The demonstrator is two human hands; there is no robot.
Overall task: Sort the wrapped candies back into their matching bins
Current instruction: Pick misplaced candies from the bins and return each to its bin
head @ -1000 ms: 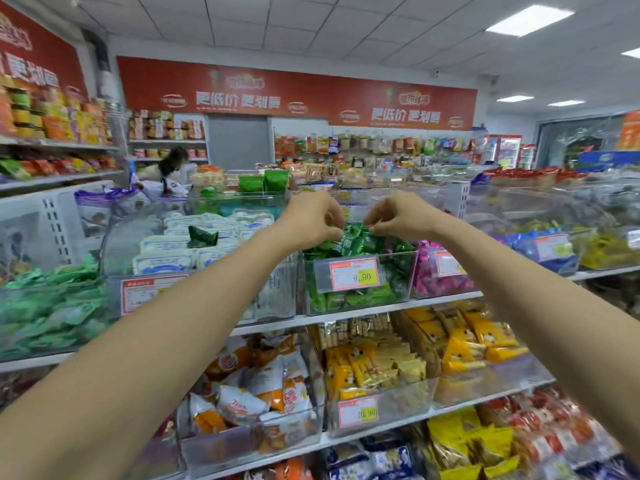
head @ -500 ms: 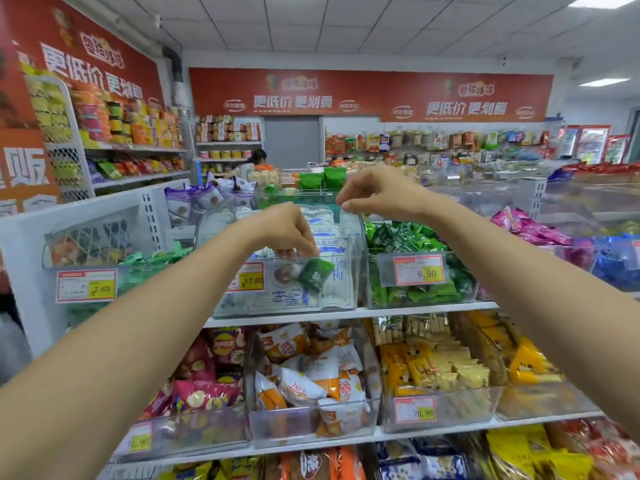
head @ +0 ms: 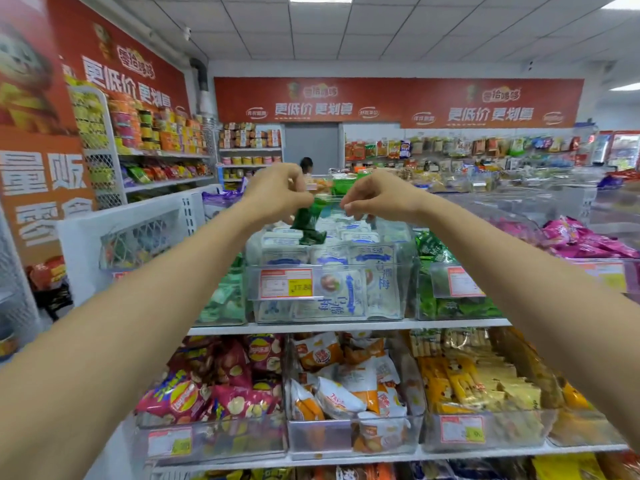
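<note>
**Green candy held over the white-packet bin**

The left grip (head: 277,197) is clenched on a green wrapped candy (head: 309,225), fingers curled over its top edge so that the wrapper hangs down below the knuckles. The candy hangs over the back of a clear bin (head: 406,261) full of white-and-blue packets (head: 360,289), at 12 o'clock from that bin's orange price tag (head: 286,284). Its lower end is close to the top packets, but whether it touches them cannot be told.

The right grip (head: 375,199) is at 3 o'clock from the candy, near it, over the same bin. Its fingers are curled with the tips drawn together; whether they pinch anything cannot be told.

At 3 o'clock from the white-packet bin, just beside it on the same shelf (head: 346,328), stands a bin of green candies (head: 453,306) whose wrappers match the held one. At 9 o'clock sits a bin of pale green packets (head: 225,299). Pink wrapped candies (head: 585,240) lie further out at 3 o'clock.

On the shelf below, at 6 o'clock, bins hold chip bags (head: 225,382), white-and-orange packets (head: 346,386) and yellow packets (head: 478,382).
</note>
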